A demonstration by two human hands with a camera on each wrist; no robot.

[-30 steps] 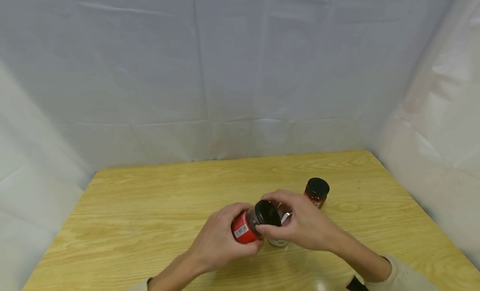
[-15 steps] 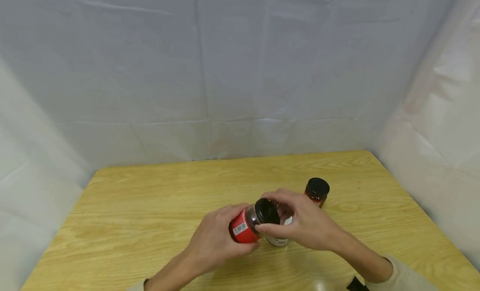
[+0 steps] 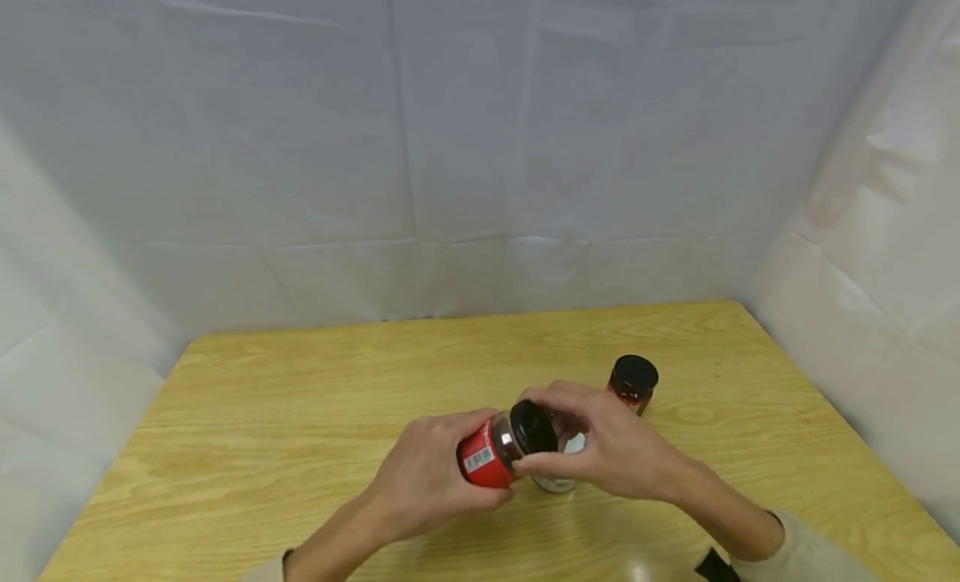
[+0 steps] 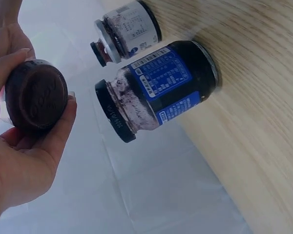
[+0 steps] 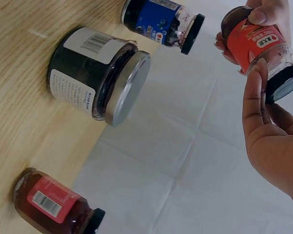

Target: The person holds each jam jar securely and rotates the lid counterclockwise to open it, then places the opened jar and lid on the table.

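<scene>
- Sleeves (image 3: 802, 550) of pale beige cloth lie closest to me, cut off by the frame; a small black scrap (image 3: 716, 565) beside the right one is too cropped to identify.
- My left hand (image 3: 420, 482) grasps the body of a clear glass jar with a red paper label (image 3: 486, 459), tilted above the table, its top leaning right. The raised lettering on its dark round base is unreadable.
- My right hand (image 3: 611, 449) pinches that jar's round black lid (image 3: 533, 428) between thumb and fingers.
- The lid is still on, so I judge the work on it unfinished; whether it is loose or tight, I cannot tell.
- Below my hands stands a dark-filled glass jar with white labels and a silver lid (image 5: 95, 73), mostly covered in my head view.
- Near it, a blue-labelled glass jar with a black lid (image 4: 154, 92) shows only from the wrists.
- Farther, a second red-labelled, black-lidded jar (image 3: 633, 383) is partly hidden by my right hand. All three standing jars are capped.
- Behind, the yellow wood-grain table (image 3: 300, 382) meets grey-white sheeting (image 3: 465, 148).
</scene>
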